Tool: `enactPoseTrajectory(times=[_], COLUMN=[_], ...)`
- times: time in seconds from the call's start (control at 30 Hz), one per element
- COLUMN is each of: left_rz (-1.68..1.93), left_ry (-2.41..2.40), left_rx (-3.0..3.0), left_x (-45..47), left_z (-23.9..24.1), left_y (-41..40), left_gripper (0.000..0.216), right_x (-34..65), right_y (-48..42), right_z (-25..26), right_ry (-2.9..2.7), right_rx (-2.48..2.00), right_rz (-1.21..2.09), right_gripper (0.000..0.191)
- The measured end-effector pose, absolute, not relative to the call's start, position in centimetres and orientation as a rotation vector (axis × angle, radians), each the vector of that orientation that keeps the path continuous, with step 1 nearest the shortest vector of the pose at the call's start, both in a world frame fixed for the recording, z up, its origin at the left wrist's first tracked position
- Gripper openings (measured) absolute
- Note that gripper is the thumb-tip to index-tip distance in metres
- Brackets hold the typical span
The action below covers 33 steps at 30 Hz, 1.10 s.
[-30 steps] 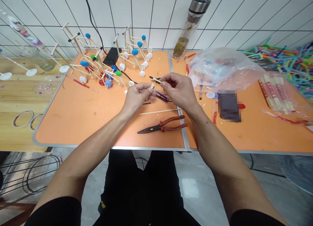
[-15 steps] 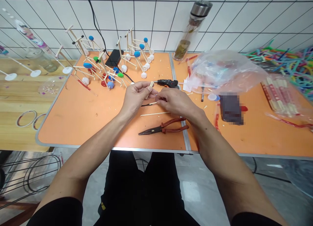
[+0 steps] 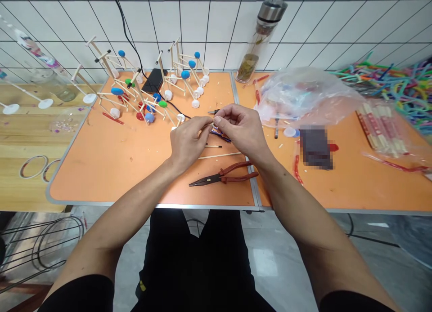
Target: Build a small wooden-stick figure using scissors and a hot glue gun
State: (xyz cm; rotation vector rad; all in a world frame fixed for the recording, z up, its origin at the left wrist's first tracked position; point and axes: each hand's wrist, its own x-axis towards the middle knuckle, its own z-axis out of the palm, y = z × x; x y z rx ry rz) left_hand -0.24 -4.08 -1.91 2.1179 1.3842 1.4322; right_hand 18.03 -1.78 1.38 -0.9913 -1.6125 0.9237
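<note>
Over the orange table my left hand (image 3: 189, 141) and my right hand (image 3: 241, 125) meet, fingertips pinched together. In my left hand are short pale wooden sticks, mostly hidden by the fingers now. Whatever my right hand pinches is too small to make out. Behind the hands the dark glue gun (image 3: 213, 112) shows only its nozzle end. Below them lie a short black-tipped stick (image 3: 213, 146) and a longer wooden stick (image 3: 221, 156). Nearer to me rest red-handled long-nose pliers (image 3: 221, 177), their jaws pointing left.
Several stick figures with blue and green beads (image 3: 117, 91) stand at the back left beside a black phone (image 3: 154, 81). Toward the right are a glass tea bottle (image 3: 251, 55), a plastic bag (image 3: 307, 96), a blurred dark object (image 3: 316, 148), bundled sticks (image 3: 381, 127) and colourful pipe cleaners (image 3: 405, 87).
My right hand has risen and turned, its fingertips now against those of my left hand. The wooden sticks in my left hand have become mostly hidden. The view has shifted slightly.
</note>
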Motion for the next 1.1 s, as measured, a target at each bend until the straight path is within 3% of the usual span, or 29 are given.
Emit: enactPoseTrajectory(times=[0.17,0.4,0.53,0.67,0.8,1.1], left_rz=[1.329,1.196,1.202,1.224,1.239,1.237], left_ry=[1.197,0.987,0.992,1.015,1.021,1.002], left_rx=[1.788,1.281,1.145,1.045,1.042,1.0], left_x=[-0.2,-0.4,-0.7,-1.1,-1.2,-1.0], left_z=[-2.4,-1.5,-1.2,-1.0,-0.5,0.4], left_y=[-3.2,-3.0,-2.8,-2.6,-2.8,-3.2], left_gripper=[0.019,0.025,0.025,0.022,0.012,0.016], right_x=[18.5,19.3,20.5,22.5,24.6,25.8], right_y=[-1.4,-1.4,-2.7,-6.5,-10.3,-11.2], right_z=[1.2,1.5,3.3,4.2,2.2,-1.6], right_ry=[-1.681,-1.835,-1.946,-2.452,-2.791,-2.942], right_rx=[-1.028,-1.145,-1.207,-1.189,-1.05,-0.804], right_rz=[0.891,0.836,0.614,0.415,0.249,-0.389], right_gripper=[0.015,0.022,0.026,0.018,0.02,0.03])
